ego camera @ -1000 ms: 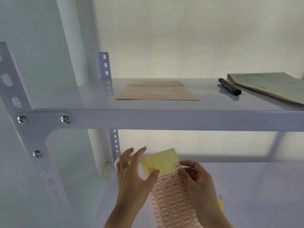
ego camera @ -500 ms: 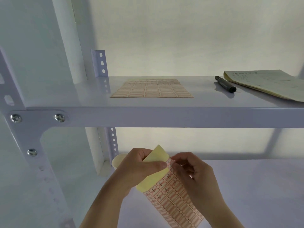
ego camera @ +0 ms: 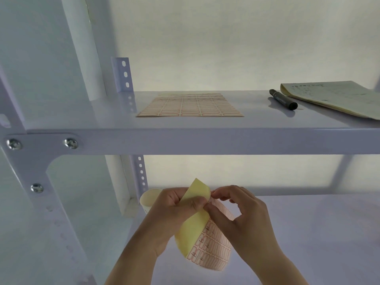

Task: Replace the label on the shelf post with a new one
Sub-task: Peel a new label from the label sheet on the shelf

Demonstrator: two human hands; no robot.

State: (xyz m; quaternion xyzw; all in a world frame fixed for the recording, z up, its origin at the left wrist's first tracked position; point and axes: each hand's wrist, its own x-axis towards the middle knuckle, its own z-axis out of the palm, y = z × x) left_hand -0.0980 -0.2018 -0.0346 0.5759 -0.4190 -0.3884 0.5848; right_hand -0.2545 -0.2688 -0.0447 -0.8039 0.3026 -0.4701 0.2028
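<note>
head view, nearest the camera: two bare forearms come up from the bottom edge and meet over the lower shelf (ego camera: 308,233). the left hand (ego camera: 174,210) is closed on a sheet of labels (ego camera: 209,247), thumb pressed on its folded-over yellow backing, so the sheet curls and its top corner stands up above the knuckles. the right hand (ego camera: 244,214) pinches at the upper edge of the same sheet with thumb and forefinger, right beside the left thumb; whether a single label is caught between those fingertips is too small to tell. the printed side of the sheet shows rows of red-bordered labels, a few with dark handwriting. just behind the left hand, partly hidden by it, sits a pale paper cup (ego camera: 149,199) near the rear post (ego camera: 140,171). at the left, the front shelf post (ego camera: 41,202) runs down with a bolted bracket and three screws; i cannot make out a label on it. higher and farther back, the upper shelf (ego camera: 205,144) carries a second label sheet (ego camera: 190,105) lying flat, a black marker (ego camera: 283,99) to its right, and a yellowish notepad (ego camera: 337,98) just beside the marker at the far right.
</note>
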